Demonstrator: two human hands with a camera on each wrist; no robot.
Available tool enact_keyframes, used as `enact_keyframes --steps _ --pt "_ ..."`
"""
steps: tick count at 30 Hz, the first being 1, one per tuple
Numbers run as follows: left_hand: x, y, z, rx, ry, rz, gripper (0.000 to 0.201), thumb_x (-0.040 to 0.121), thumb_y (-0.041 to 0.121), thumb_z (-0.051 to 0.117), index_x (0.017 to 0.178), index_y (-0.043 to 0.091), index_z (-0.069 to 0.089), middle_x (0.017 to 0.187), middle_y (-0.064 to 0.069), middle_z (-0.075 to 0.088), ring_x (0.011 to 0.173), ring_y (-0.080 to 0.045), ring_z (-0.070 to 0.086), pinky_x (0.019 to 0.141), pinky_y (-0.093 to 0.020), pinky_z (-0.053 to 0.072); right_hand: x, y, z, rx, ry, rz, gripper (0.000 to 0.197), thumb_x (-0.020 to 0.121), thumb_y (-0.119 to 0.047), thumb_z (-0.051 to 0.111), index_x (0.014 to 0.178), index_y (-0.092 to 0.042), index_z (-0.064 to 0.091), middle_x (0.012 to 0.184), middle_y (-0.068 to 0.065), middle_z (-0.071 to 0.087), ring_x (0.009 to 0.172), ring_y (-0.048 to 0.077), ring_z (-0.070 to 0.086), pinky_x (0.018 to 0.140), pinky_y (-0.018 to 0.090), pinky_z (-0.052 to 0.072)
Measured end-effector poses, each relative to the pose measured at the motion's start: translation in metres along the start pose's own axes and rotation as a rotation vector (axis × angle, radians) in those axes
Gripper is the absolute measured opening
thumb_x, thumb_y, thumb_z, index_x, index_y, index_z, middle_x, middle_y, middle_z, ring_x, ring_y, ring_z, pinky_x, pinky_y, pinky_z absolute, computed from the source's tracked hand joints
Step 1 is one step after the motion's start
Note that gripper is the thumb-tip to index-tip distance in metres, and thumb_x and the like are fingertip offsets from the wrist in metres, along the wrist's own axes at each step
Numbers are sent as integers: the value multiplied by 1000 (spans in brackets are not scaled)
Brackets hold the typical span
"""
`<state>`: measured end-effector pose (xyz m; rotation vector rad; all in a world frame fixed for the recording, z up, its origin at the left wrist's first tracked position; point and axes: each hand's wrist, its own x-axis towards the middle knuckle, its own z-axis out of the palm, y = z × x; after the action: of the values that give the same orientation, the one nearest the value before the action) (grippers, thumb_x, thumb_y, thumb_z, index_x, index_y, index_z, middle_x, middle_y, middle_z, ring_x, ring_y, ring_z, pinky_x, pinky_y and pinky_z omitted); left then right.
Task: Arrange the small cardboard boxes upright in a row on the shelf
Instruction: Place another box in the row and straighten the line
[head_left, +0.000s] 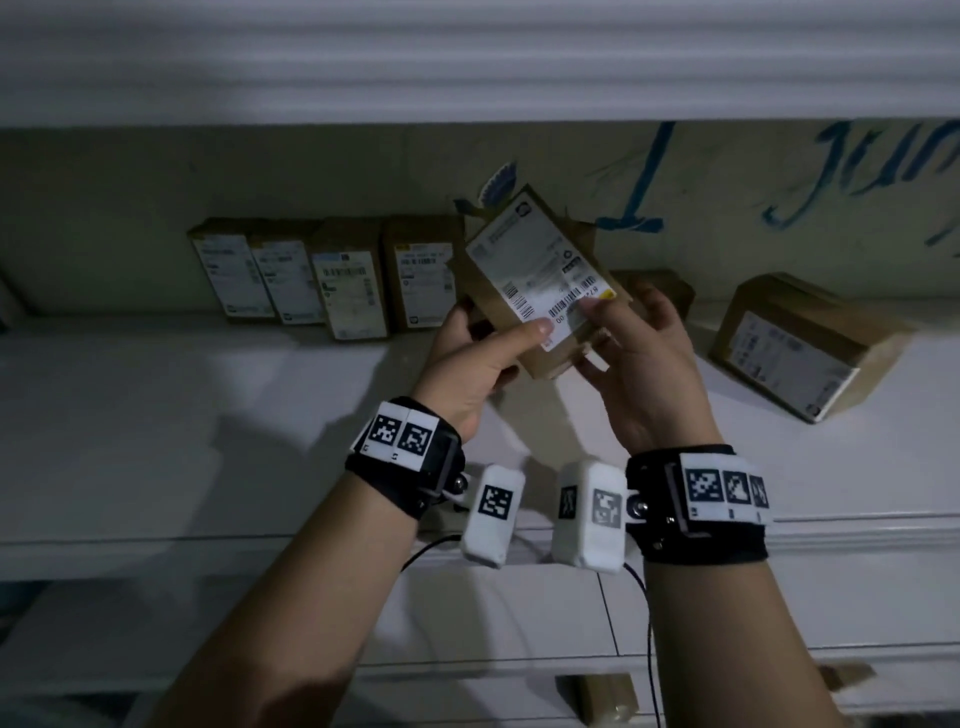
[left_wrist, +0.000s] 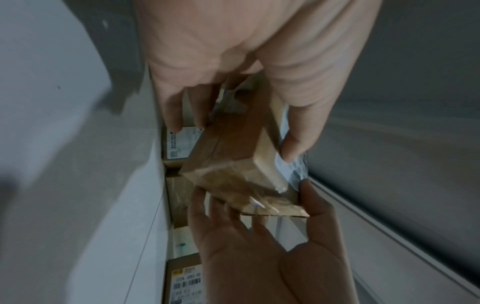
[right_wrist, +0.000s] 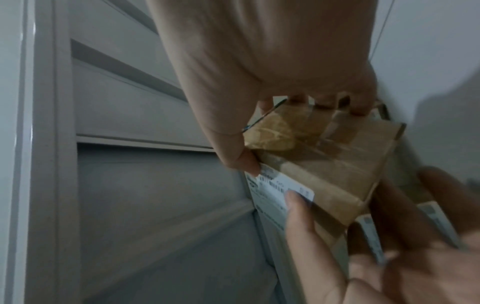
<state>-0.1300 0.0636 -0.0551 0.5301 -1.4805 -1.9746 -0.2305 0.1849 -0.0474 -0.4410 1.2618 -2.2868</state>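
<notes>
Head view: labelled cardboard box (head_left: 540, 280) held tilted above the shelf (head_left: 208, 415), beside four upright boxes (head_left: 322, 278), pinched by left hand (head_left: 478, 364) and right hand (head_left: 639, 364). Left wrist: taped end (left_wrist: 241, 185), probably light, stiff, slick. Right wrist: thumbs on label (right_wrist: 275, 193); best gripped by the long sides.

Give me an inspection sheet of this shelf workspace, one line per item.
Surface: white shelf, dimly lit.
Job's things: four boxes in a row stand upright at the back; held box is tilted above the shelf; tipped box lies at the right; another box sits partly hidden behind the hands.
Clutter: nothing seen.
Grippers: left hand and right hand both grip the held box.
Cables: thin black cables hang from the wrist cameras.
Surroundings: back wall with blue scribbles; a lower shelf holds one more box.
</notes>
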Motion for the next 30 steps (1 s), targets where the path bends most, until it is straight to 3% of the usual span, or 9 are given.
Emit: enact_keyframes --steps 4,6,10,13,16,19,24,27,30 --pt "5 12 -4 171 160 74 104 57 28 98 148 32 48 135 3 70 125 -19 66 103 -52 56 -2 -7 -3 -116 43 -103 78 82 4 83 148 -17 46 124 9 73 108 24 77 89 38 65" --pt "-1 24 0 372 185 193 103 59 31 98 148 34 47 142 6 62 131 -14 58 106 -45 54 0 -7 -6 -178 48 -139 76 80 6 84 144 -16 49 121 7 73 109 23 76 92 38 64" --pt "-7 44 10 715 40 386 70 73 26 91 136 29 61 127 12 66 122 -10 60 105 -39 52 4 -5 -4 -236 48 -174 68 78 7 84 135 -10 50 116 7 72 105 20 75 91 41 64" --pt "-2 51 10 921 -104 402 79 74 26 90 145 28 55 131 12 62 123 -9 56 106 -35 48 5 -4 -4 -332 15 -242 59 77 9 81 120 -14 49 111 4 69 97 10 72 86 33 61" --pt "8 52 1 1045 -224 339 99 65 35 95 152 31 47 140 12 59 128 -10 55 113 -39 46 0 -12 -7 -517 -75 -309 67 70 0 88 120 -21 48 114 2 68 106 13 72 91 37 63" --pt "13 50 -7 1096 -313 324 112 49 58 94 149 38 47 141 9 62 129 -15 60 109 -44 51 -8 -22 -1 -690 -191 -379 82 67 -7 94 131 -25 47 123 -3 66 116 11 68 95 33 61" --pt "8 52 -22 1050 -295 327 116 56 47 97 156 35 38 151 5 52 138 -14 50 116 -40 45 -18 -22 22 -761 -288 -441 75 65 -13 97 126 -20 53 120 -2 68 115 9 68 97 34 60" --pt "5 55 -42 996 -210 271 119 53 43 98 155 35 38 147 5 56 133 -14 55 111 -38 49 -16 -12 38 -641 -257 -471 76 70 -12 97 133 -13 55 128 2 69 121 14 68 103 42 58" --pt "1 59 -70 950 -23 276 112 50 54 92 150 40 43 135 7 64 121 -15 66 99 -41 58 -18 6 66 -562 -230 -471 75 82 -8 89 146 -14 50 136 -11 65 127 2 64 106 32 56"
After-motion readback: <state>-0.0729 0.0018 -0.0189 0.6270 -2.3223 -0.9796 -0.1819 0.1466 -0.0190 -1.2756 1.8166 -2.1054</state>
